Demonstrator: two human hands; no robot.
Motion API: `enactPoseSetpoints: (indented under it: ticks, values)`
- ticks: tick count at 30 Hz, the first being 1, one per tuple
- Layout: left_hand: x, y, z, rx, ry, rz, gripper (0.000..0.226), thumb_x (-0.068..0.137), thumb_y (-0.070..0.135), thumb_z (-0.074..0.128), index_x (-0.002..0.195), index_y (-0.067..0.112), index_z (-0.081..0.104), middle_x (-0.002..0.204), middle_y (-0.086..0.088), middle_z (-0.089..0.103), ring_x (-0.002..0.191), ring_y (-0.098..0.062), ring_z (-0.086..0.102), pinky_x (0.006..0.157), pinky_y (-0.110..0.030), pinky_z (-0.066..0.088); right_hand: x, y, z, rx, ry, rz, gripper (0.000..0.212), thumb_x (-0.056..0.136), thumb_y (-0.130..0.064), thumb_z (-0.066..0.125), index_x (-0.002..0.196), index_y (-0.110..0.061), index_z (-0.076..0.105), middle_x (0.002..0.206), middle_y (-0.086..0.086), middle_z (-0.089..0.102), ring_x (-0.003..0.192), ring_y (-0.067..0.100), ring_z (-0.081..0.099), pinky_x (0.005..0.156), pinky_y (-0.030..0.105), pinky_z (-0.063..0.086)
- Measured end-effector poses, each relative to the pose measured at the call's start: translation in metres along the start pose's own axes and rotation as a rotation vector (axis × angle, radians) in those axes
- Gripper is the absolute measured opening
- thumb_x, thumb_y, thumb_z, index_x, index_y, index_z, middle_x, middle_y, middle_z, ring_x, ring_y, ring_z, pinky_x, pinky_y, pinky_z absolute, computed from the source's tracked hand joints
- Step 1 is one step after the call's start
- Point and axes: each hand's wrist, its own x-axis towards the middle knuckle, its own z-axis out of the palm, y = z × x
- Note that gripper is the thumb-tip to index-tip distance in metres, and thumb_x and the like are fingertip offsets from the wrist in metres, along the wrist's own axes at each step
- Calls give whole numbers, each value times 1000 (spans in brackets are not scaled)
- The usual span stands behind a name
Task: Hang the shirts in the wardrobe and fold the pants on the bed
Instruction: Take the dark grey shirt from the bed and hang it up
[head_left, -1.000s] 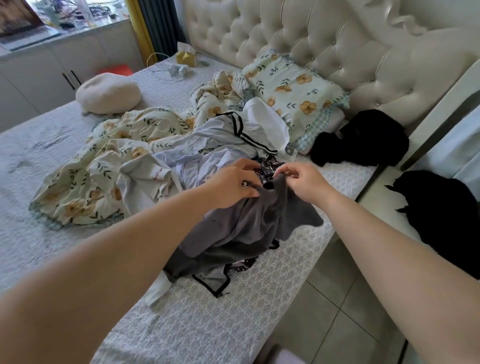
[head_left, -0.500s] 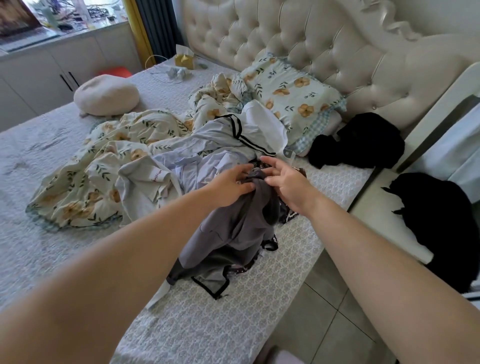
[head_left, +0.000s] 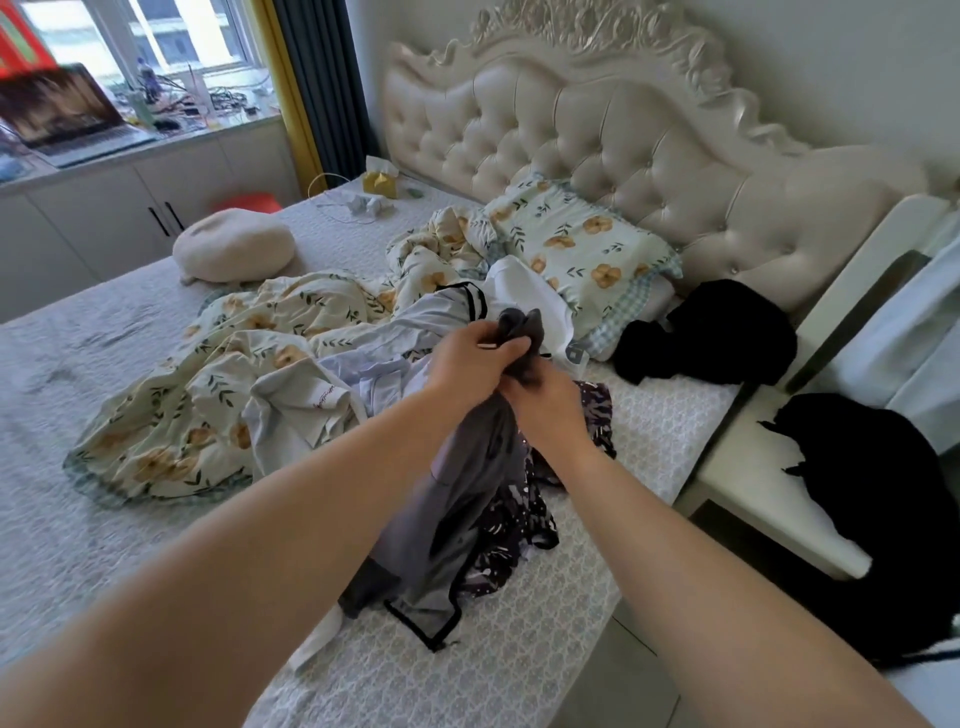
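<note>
A grey garment (head_left: 457, 499) hangs from both my hands above the bed's near right side, its lower end trailing on the bedspread. My left hand (head_left: 475, 361) grips its bunched top edge. Just below, my right hand (head_left: 548, 402) holds the same cloth. Under it lies a dark patterned garment (head_left: 506, 519). A pile of pale lilac and white shirts (head_left: 363, 364) with black trim sits just behind, towards the pillow.
A floral quilt (head_left: 208, 374) is crumpled on the bed (head_left: 467, 649). A floral pillow (head_left: 582, 244) leans on the tufted headboard (head_left: 623, 145). Black clothes (head_left: 717, 332) lie by the pillow and on a white chair (head_left: 779, 499) at the right. A round cushion (head_left: 234, 252) sits far left.
Both hands have lifted the grey garment higher off the bed, and my right hand has slid below my left. The view has tilted up, showing the window.
</note>
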Motion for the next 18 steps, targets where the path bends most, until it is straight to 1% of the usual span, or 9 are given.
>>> enactPoseSetpoints:
  ticks: [3, 5, 7, 8, 10, 12, 14, 16, 18]
  values:
    - [2, 7, -16, 11, -69, 44, 15, 91, 39, 58, 87, 27, 66, 82, 4, 67, 76, -12, 59, 70, -28, 46, 6, -11, -14, 194, -14, 31, 18, 91, -25, 55, 93, -14, 69, 89, 2, 69, 89, 18, 62, 76, 32, 47]
    - [0, 10, -20, -80, -142, 30, 20, 95, 30, 55, 94, 17, 69, 80, -1, 66, 78, -18, 60, 76, -32, 47, 11, -20, -19, 405, -32, 118, 16, 92, -24, 55, 83, -21, 68, 87, 2, 69, 91, 20, 64, 80, 34, 50]
    - [-4, 12, -19, -264, -184, -34, 21, 95, 17, 56, 107, 3, 67, 83, -7, 65, 82, -20, 63, 82, -33, 53, 16, -25, -23, 462, -29, 148, 18, 93, -22, 53, 83, -22, 68, 88, 4, 68, 90, 20, 63, 78, 33, 49]
    - [-6, 13, -19, -325, -178, -61, 22, 94, 11, 57, 110, 0, 65, 81, -6, 66, 79, -18, 64, 79, -28, 55, 17, -25, -24, 459, -32, 149, 20, 94, -22, 51, 84, -22, 69, 88, 4, 68, 88, 20, 62, 76, 32, 48]
    - [-7, 11, -18, -299, -114, -45, 14, 93, 12, 57, 102, 6, 67, 75, 2, 63, 72, -11, 62, 64, -20, 54, 16, -21, -24, 456, -35, 155, 23, 96, -20, 48, 84, -22, 68, 89, 3, 67, 91, 21, 60, 77, 31, 46]
    - [-8, 7, -23, -43, 39, 43, 8, 92, 25, 57, 87, 27, 63, 72, 12, 60, 69, -7, 56, 57, -21, 42, 15, -11, -25, 440, -27, 182, 22, 97, -21, 46, 88, -22, 65, 97, 2, 66, 99, 21, 59, 85, 33, 47]
    - [-8, -1, -34, 131, 173, 74, 8, 91, 33, 54, 90, 33, 62, 81, 9, 62, 77, -13, 55, 62, -26, 37, 15, 1, -33, 424, 17, 247, 20, 98, -26, 44, 96, -22, 63, 109, 4, 64, 107, 23, 57, 96, 38, 45]
    - [-6, -14, -47, 140, 232, 27, 19, 93, 33, 49, 102, 24, 63, 95, -2, 63, 90, -25, 54, 75, -33, 40, 14, 15, -50, 382, 83, 300, 25, 99, -27, 43, 109, -15, 61, 117, 11, 61, 111, 27, 55, 101, 43, 43]
    - [-6, -24, -59, 110, 242, -19, 21, 95, 30, 46, 104, 18, 60, 93, -4, 60, 93, -27, 53, 74, -34, 39, 12, 28, -68, 248, 136, 302, 31, 100, -27, 41, 114, -6, 60, 119, 17, 59, 112, 32, 54, 102, 46, 41]
